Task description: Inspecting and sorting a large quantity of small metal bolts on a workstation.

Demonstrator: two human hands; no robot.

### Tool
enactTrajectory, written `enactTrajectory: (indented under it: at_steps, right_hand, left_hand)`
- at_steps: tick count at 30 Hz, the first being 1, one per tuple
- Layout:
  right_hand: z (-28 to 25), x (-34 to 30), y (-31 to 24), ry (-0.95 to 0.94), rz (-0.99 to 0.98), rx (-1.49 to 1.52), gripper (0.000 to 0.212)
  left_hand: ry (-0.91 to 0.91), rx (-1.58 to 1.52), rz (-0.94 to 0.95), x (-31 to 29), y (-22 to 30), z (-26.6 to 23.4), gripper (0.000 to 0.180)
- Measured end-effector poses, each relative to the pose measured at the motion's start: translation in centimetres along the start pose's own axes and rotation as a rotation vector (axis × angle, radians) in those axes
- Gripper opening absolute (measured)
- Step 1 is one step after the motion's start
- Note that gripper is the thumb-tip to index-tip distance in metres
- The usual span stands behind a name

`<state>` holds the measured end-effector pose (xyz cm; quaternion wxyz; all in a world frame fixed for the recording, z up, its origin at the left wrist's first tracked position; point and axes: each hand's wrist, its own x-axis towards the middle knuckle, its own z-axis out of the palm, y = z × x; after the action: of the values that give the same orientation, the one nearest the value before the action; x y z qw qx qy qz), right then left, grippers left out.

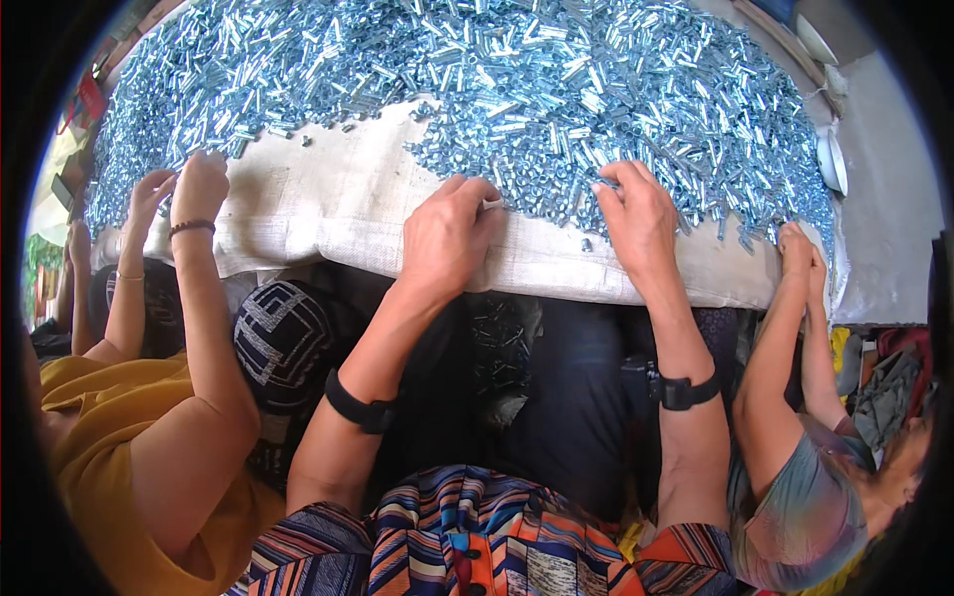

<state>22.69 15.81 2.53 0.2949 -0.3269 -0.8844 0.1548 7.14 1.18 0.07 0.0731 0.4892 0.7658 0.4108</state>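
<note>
A broad heap of small shiny metal tubes (537, 89), bluish silver, lies on a table spread with off-white woven sheeting (328, 214). At the heap's near edge, my left hand (452, 233) is closed, its thumb and fingertips drawn together above the sheeting. A small pale bit shows at those fingertips, too small to name. To its right, my right hand (641, 214) reaches over the near tubes, thumb and forefinger slightly apart with nothing visible between them. Its other fingers are partly hidden. One loose tube (586, 244) sits on the sheeting between my hands.
On the left, a person in a mustard top (149, 457) has both hands at the heap. Another person's hands (798, 250) work at the right edge. White dishes (833, 164) stand by the table's right side. A dark patterned cloth (283, 333) covers a knee at left.
</note>
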Motion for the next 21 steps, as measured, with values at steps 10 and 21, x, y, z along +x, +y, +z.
enactTrajectory:
  at_steps: [10, 21]
  right_hand:
    - [0.7, 1.0, 0.5, -0.094, -0.230, -0.242, 0.007]
    - [-2.6, -4.8, -3.2, -0.264, 0.498, 1.163, 0.019]
  left_hand:
    - [0.016, 0.120, 0.035, 0.7, 0.4, 1.9, 0.013]
    - [-0.259, -1.032, -0.354, -1.5, 1.7, -1.7, 0.006]
